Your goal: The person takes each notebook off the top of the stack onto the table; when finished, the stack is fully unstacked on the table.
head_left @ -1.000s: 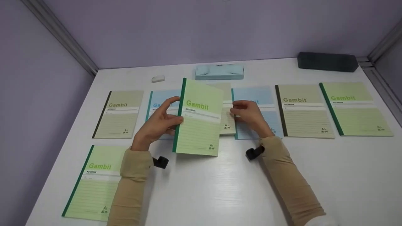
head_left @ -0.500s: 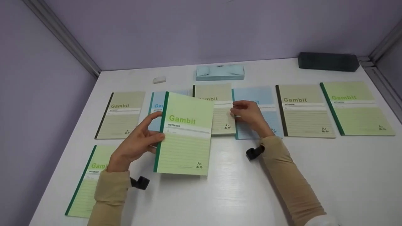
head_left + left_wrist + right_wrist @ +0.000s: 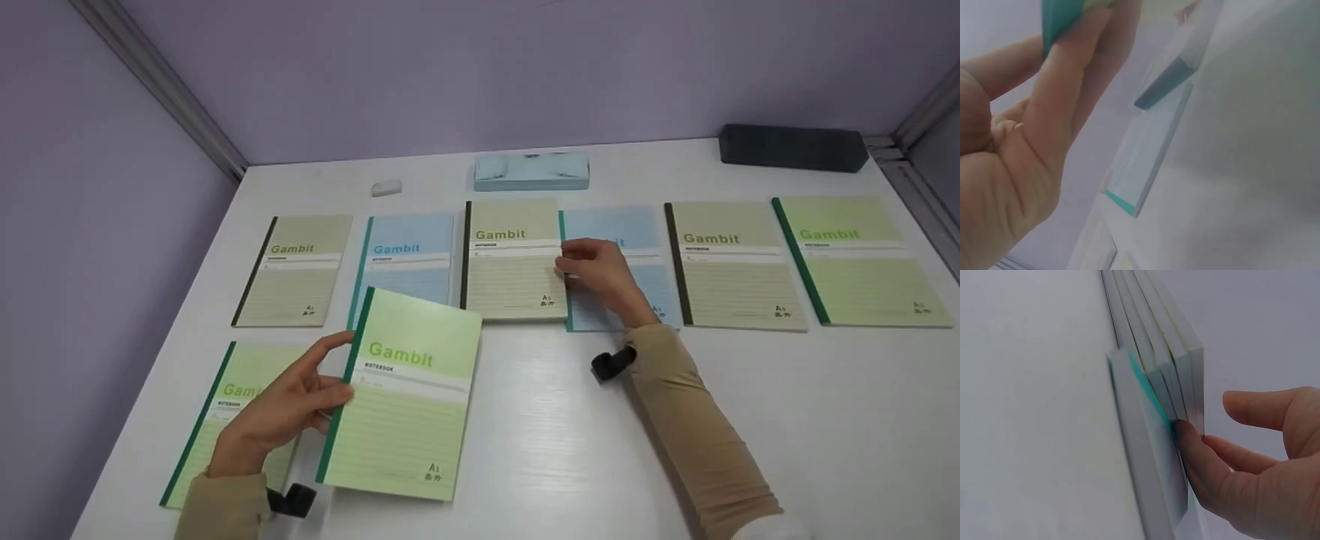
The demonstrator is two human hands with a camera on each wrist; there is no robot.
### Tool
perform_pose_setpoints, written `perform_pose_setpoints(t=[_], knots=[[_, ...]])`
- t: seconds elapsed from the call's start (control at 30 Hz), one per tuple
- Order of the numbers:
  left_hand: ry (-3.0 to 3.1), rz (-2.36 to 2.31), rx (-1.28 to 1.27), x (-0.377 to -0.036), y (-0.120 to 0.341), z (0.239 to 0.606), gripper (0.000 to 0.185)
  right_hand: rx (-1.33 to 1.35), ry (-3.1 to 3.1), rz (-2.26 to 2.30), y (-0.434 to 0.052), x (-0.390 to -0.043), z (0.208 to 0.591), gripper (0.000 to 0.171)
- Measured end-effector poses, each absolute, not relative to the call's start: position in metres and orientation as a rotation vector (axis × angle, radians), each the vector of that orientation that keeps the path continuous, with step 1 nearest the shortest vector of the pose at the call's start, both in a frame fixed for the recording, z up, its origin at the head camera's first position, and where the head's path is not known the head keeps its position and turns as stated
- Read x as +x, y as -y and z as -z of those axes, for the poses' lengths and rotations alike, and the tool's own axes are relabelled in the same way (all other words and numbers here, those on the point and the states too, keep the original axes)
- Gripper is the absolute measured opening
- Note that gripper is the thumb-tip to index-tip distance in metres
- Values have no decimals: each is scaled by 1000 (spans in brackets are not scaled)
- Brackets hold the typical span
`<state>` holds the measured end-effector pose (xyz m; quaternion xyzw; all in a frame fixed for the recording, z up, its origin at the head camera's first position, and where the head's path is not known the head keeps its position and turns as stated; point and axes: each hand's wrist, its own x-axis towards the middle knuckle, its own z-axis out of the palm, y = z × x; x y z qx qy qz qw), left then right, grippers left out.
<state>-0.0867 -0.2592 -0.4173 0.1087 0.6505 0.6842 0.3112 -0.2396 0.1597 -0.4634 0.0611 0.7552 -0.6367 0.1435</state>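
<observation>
My left hand (image 3: 277,409) pinches a green notebook (image 3: 401,405) by its dark green spine. The notebook is raised over the table and slightly tilted, overlapping the lower part of a blue notebook (image 3: 409,262) in the head view. In the left wrist view the fingers (image 3: 1058,95) curl at the spine. My right hand (image 3: 604,274) rests its fingertips against the right side of a stack of notebooks topped by a beige one (image 3: 514,277). The right wrist view shows the thumb (image 3: 1252,408) apart from the stack (image 3: 1176,377). Another blue notebook (image 3: 622,300) lies under that hand.
A beige notebook (image 3: 296,292) lies at the left of the row; beige (image 3: 739,289) and green (image 3: 862,277) ones lie at right. Another green notebook (image 3: 199,442) is partly behind the left arm. An eraser (image 3: 386,188), pale blue case (image 3: 531,172) and dark case (image 3: 793,148) sit behind.
My left hand has brought the green notebook down and left, toward the front of the table, uncovering the beige-topped stack. The right hand has stayed at the stack's side.
</observation>
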Motion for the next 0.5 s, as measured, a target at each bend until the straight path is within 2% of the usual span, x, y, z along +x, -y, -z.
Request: perform_pose_setpoints(t=[0.23, 0.4, 0.5], knots=[[-1601, -1821, 200, -63, 275, 436, 62, 196, -2222, 1791, -161, -240, 462, 46], [-1599, -1773, 45, -50, 285, 445, 57, 204, -2208, 1789, -159, -240, 462, 47], [-1647, -1731, -44, -48, 285, 449, 62, 217, -2215, 1791, -159, -241, 462, 46]])
